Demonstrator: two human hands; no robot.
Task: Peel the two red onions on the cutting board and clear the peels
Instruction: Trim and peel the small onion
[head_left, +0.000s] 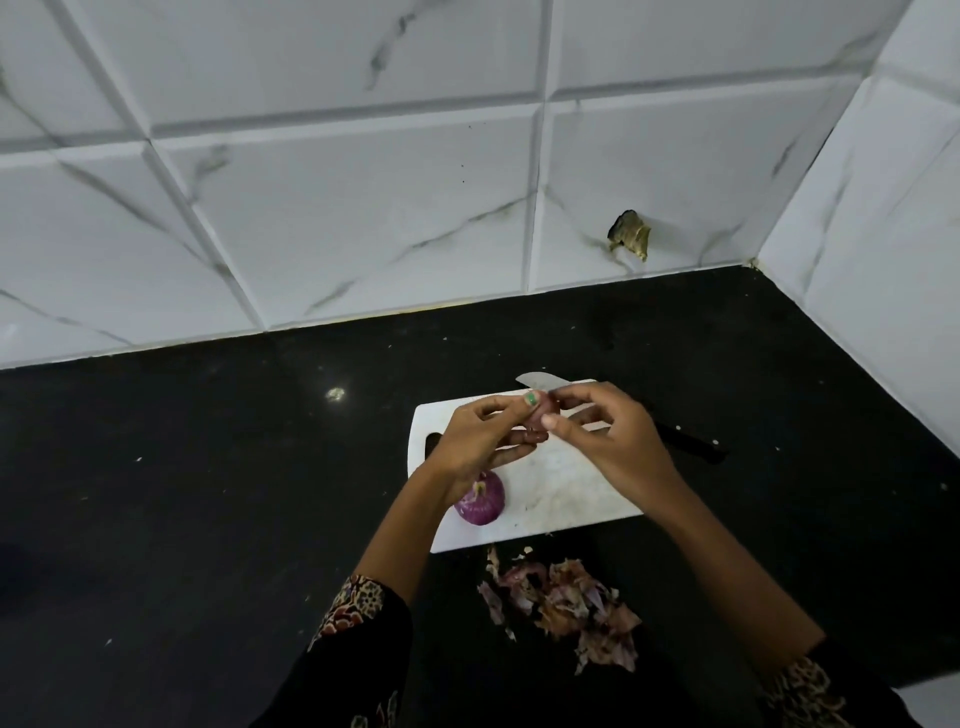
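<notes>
A white cutting board (561, 483) lies on the black counter. One peeled purple onion (480, 500) rests on the board's near left part, partly behind my left wrist. My left hand (480, 439) holds the second red onion (540, 415) above the board; most of it is hidden by fingers. My right hand (608, 434) meets it from the right, thumb and fingertips pinching at the onion's skin. A heap of dry onion peels (566, 603) lies on the counter just in front of the board.
A knife lies across the board's far edge, its blade (537, 381) pointing left and its black handle (691, 444) on the counter to the right. The black counter (208, 493) runs to white tiled walls behind and on the right.
</notes>
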